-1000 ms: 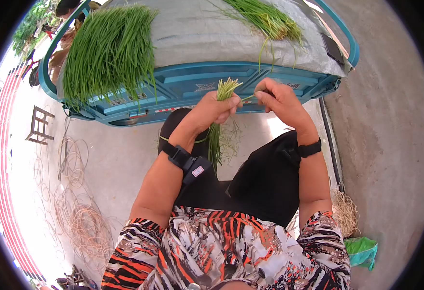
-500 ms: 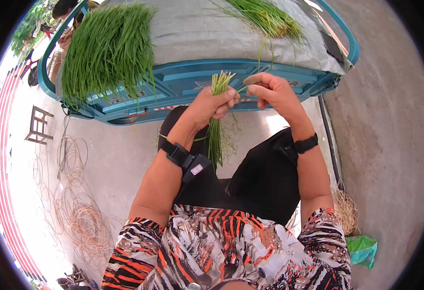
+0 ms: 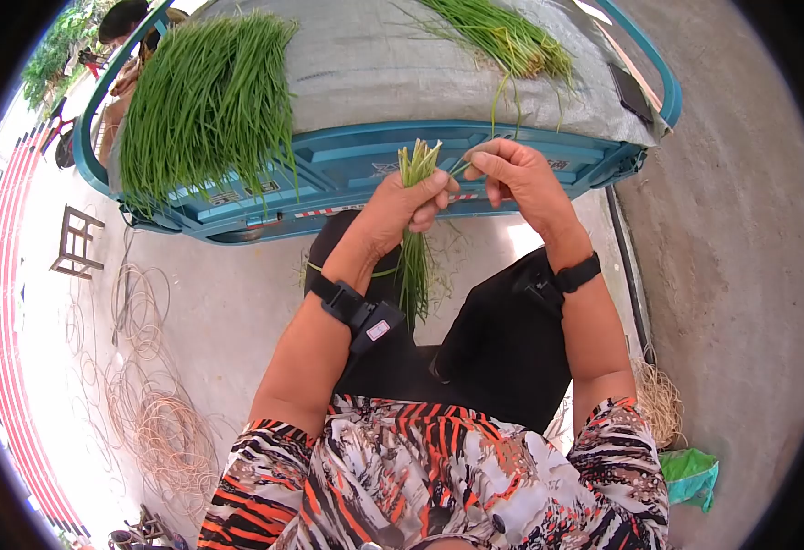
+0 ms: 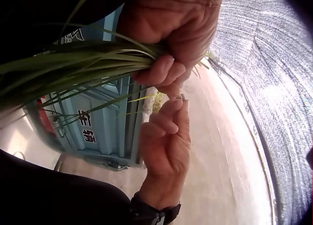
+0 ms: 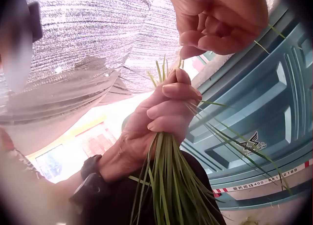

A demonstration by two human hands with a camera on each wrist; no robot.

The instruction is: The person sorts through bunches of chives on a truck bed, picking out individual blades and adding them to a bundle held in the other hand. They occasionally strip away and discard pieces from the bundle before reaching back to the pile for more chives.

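A bunch of green chives (image 3: 414,275) hangs from my left hand (image 3: 408,206), its pale cut ends upright above the thumb. In the right wrist view the left hand's fingers (image 5: 171,107) wrap round the stalks, and the leaves (image 5: 171,181) fan out below. My right hand (image 3: 526,183) is just to the right, thumb and forefinger pinching a thin chive stalk (image 3: 460,168) that runs between the two hands. The left wrist view shows the right hand's fingertips (image 4: 177,105) right at the left hand's fingers.
A blue cart (image 3: 347,170) stands ahead, topped with a grey sheet (image 3: 365,73). On it lie a large pile of chives (image 3: 209,110), a smaller bunch (image 3: 512,41) and a dark phone (image 3: 631,92). A stool (image 3: 79,240) and coiled strands (image 3: 168,422) are at left.
Both hands are slightly higher, and the right hand has moved left, closer to the left hand. The left hand keeps its hold on the chives.
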